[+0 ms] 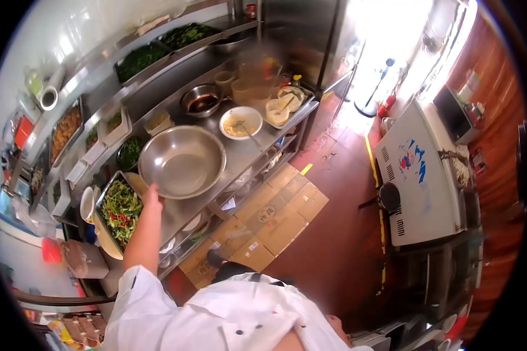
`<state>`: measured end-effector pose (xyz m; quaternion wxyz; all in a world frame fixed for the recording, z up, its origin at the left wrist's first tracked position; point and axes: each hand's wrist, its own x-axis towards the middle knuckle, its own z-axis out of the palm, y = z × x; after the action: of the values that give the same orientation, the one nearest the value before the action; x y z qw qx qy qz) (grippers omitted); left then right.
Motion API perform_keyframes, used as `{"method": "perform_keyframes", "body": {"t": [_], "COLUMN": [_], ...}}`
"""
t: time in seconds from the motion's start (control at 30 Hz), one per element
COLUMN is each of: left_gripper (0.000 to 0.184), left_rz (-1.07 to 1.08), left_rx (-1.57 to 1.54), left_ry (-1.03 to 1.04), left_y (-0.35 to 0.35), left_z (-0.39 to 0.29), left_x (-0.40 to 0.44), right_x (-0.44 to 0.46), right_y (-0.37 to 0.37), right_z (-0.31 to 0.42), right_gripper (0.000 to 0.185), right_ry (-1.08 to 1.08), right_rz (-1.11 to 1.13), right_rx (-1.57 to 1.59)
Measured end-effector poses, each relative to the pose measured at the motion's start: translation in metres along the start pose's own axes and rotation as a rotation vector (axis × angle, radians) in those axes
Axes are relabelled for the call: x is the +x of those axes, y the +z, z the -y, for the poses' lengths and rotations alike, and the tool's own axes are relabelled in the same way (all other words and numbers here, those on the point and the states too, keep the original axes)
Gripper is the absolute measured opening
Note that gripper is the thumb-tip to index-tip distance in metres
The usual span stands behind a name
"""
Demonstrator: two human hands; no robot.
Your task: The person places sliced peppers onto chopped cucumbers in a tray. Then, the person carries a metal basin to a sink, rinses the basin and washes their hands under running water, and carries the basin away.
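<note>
My left hand (151, 198) grips the near rim of a large, empty steel bowl (182, 161) on the steel counter. A tray of cut green and red vegetables (120, 212) is to the left of my forearm. Beyond the large bowl are a smaller steel bowl with dark liquid (202, 103) and a white bowl with pale yellow food and a utensil (240, 123). What seems to be part of my right hand (336, 325) shows low in the view, beside my white jacket; its fingers cannot be made out.
Trays of chopped greens (139, 62) stand on the upper shelf. Containers with pale contents (277, 111) sit at the counter's far end. Flattened cardboard (275, 213) covers part of the red floor. At right are a white cabinet (418, 175) and a dark round object (390, 197).
</note>
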<state>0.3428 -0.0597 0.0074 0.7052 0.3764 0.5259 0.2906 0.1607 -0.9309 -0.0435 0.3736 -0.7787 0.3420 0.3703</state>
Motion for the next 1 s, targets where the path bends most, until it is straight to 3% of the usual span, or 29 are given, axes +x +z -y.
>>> {"method": "perform_keyframes", "body": {"t": [0.03, 0.13, 0.2, 0.3, 0.37, 0.4, 0.5, 0.57, 0.63, 0.7, 0.8, 0.93, 1.0], "left_gripper": [0.023, 0.017, 0.015, 0.024, 0.028, 0.031, 0.029, 0.022, 0.021, 0.018, 0.019, 0.020, 0.023], "left_rz": [-0.060, 0.066, 0.122, 0.340, 0.518, 0.659, 0.961, 1.205, 1.316, 1.525, 1.564, 1.686, 1.681], "left_rx": [0.006, 0.109, 0.176, 0.300, 0.322, 0.424, 0.527, 0.597, 0.684, 0.732, 0.968, 1.051, 1.082], "left_ry": [0.063, 0.190, 0.250, 0.217, 0.098, -0.016, -0.175, -0.315, -0.441, -0.616, -0.636, -0.860, -0.852], "left_y": [0.002, -0.002, 0.033, 0.073, 0.164, 0.194, 0.318, 0.397, 0.469, 0.532, 0.594, 0.647, 0.654], "left_z": [-0.008, -0.008, -0.003, 0.058, 0.091, 0.132, 0.229, 0.297, 0.362, 0.429, 0.503, 0.606, 0.641], "left_x": [-0.036, -0.135, -0.233, -0.264, -0.370, -0.363, -0.473, -0.546, -0.632, -0.711, -0.852, -1.012, -1.096], "right_x": [0.019, 0.058, 0.076, 0.076, 0.068, 0.066, 0.165, 0.149, 0.097, 0.098, 0.057, 0.044, 0.045], "right_y": [-0.020, -0.063, -0.087, -0.122, -0.139, -0.148, -0.155, -0.176, -0.221, -0.227, -0.259, -0.248, -0.261], "right_z": [-0.037, -0.136, -0.153, -0.164, -0.143, -0.132, -0.174, -0.147, -0.091, -0.120, -0.120, -0.159, -0.176], "right_gripper": [0.032, 0.031, 0.029, 0.025, 0.021, 0.018, 0.022, 0.022, 0.023, 0.024, 0.028, 0.029, 0.027], "right_ry": [-0.022, -0.008, 0.020, 0.056, 0.106, 0.148, -0.121, -0.072, 0.025, 0.063, 0.223, 0.391, 0.424], "right_rz": [-0.042, -0.093, -0.044, 0.122, 0.164, 0.145, -0.080, -0.102, -0.253, -0.394, -0.574, -0.807, -0.878], "right_rx": [-0.001, 0.066, 0.136, 0.223, 0.449, 0.653, 0.461, 0.790, 0.715, 0.892, 0.888, 1.429, 1.615]}}
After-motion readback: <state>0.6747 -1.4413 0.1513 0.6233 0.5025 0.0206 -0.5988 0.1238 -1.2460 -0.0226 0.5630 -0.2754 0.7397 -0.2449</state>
